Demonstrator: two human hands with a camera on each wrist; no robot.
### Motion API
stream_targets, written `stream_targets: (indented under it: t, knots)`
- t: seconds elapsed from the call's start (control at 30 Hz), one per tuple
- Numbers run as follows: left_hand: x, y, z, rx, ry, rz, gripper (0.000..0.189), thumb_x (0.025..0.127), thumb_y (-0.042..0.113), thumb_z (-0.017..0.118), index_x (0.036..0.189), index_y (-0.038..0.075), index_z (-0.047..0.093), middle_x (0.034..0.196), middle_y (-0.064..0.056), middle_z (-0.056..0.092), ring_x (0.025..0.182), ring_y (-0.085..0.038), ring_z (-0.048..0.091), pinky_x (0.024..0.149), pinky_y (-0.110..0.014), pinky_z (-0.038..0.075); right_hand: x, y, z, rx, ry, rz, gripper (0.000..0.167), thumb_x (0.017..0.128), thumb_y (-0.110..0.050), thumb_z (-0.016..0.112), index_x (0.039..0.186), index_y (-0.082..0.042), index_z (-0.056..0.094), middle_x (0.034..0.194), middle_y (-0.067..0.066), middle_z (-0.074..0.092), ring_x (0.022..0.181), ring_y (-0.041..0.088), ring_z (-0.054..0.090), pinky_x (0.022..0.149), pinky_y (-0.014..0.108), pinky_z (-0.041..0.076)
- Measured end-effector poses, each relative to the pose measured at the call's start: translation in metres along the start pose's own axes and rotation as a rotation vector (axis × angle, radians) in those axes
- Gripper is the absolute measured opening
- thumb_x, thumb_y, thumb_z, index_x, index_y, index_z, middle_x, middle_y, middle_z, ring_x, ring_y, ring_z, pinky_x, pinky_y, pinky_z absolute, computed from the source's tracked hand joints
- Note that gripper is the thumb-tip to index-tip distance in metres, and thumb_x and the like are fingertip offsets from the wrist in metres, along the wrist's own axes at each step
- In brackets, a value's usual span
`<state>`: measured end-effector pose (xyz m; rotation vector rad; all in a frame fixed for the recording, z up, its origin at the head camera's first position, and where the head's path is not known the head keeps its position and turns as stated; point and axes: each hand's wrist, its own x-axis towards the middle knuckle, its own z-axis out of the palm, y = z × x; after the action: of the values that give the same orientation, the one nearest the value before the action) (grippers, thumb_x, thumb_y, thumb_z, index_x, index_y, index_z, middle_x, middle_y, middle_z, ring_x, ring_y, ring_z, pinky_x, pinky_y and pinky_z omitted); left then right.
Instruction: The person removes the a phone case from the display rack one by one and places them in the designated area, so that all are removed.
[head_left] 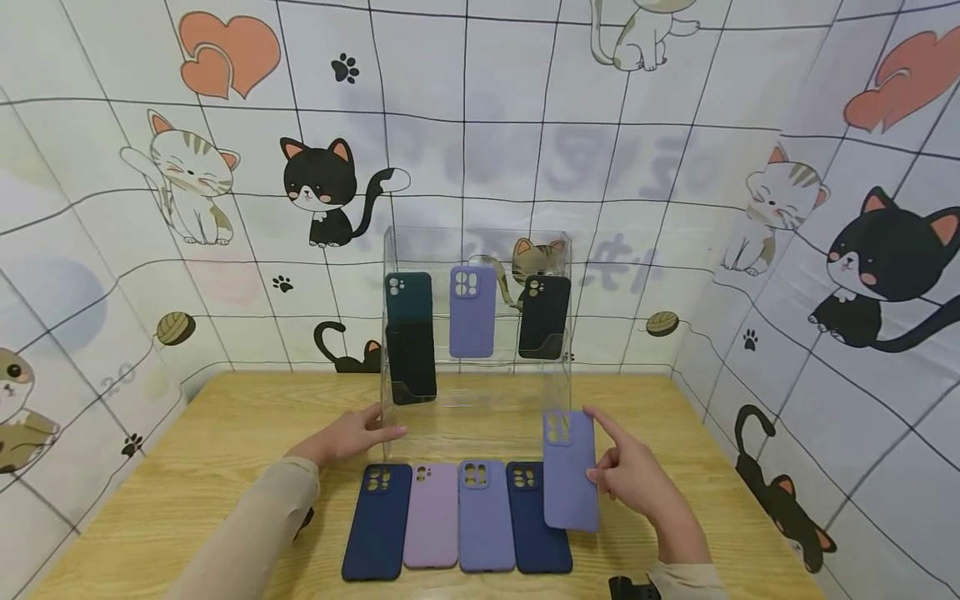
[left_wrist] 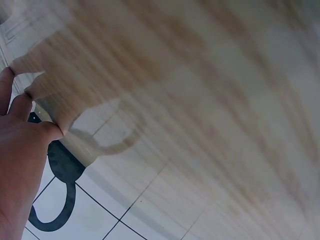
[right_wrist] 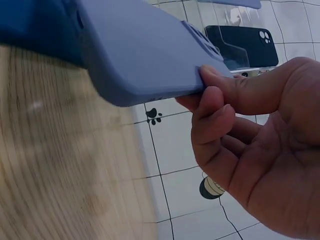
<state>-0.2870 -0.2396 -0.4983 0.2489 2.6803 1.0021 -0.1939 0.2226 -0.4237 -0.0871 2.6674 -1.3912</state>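
Lavender rectangular plastic phone case (head_left: 570, 483), pinched by right hand (head_left: 632, 475), seems mid-transfer, likely needing alignment with clear tiered plastic rack (head_left: 480, 402) touched by spread left hand (head_left: 351, 435).

A lavender phone case (head_left: 572, 487) is held slightly tilted near the clear, upright, tiered rack's (head_left: 510, 383) lower right corner.

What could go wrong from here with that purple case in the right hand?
The right hand holds the purple case by one edge, so it might slip and drop onto the dark blue case it overlaps in the head view. Its top also overlaps the clear stand there, so it could bump that, though the left hand touches the stand's side.
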Motion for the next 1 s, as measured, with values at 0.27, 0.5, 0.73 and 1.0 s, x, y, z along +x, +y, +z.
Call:
stream_targets:
  t: [0.27,0.5,0.73,1.0]
  knots:
    - [0.001,0.001,-0.001,0.016,0.002,0.004,0.103,0.095,0.077,0.059,0.171,0.014,0.027,0.157,-0.024,0.056,0.148,-0.046,0.052,0.12,-0.067,0.041,0.0,0.014,-0.002,0.027,-0.059,0.039,0.098,0.089,0.014,0.069,0.17,-0.025,0.03,0.069,0.011,0.063,0.059,0.02,0.052,0.054,0.031,0.044]
    - [0.002,-0.001,0.0,0.015,-0.001,0.001,0.103,0.095,0.078,0.058,0.171,0.015,0.027,0.158,-0.025,0.055,0.149,-0.047,0.05,0.121,-0.067,0.04,0.001,0.023,-0.006,0.049,-0.106,0.006,0.097,0.091,0.013,0.069,0.171,-0.02,0.026,0.066,0.006,0.057,0.057,0.019,0.049,0.053,0.03,0.043]
    - [0.001,0.0,0.001,0.009,0.002,0.004,0.103,0.095,0.077,0.058,0.171,0.015,0.026,0.157,-0.025,0.055,0.149,-0.048,0.049,0.121,-0.068,0.039,-0.002,0.03,-0.016,0.074,-0.222,-0.035,0.094,0.095,0.011,0.066,0.172,-0.013,0.018,0.066,0.004,0.054,0.057,0.019,0.047,0.054,0.03,0.044]
    - [0.0,-0.001,0.001,-0.002,-0.005,-0.007,0.105,0.095,0.078,0.058,0.171,0.013,0.025,0.158,-0.025,0.054,0.149,-0.048,0.049,0.12,-0.067,0.04,-0.004,0.035,-0.025,0.132,-0.316,-0.024,0.091,0.097,0.011,0.06,0.172,-0.011,0.014,0.066,0.003,0.049,0.057,0.017,0.042,0.055,0.031,0.038]
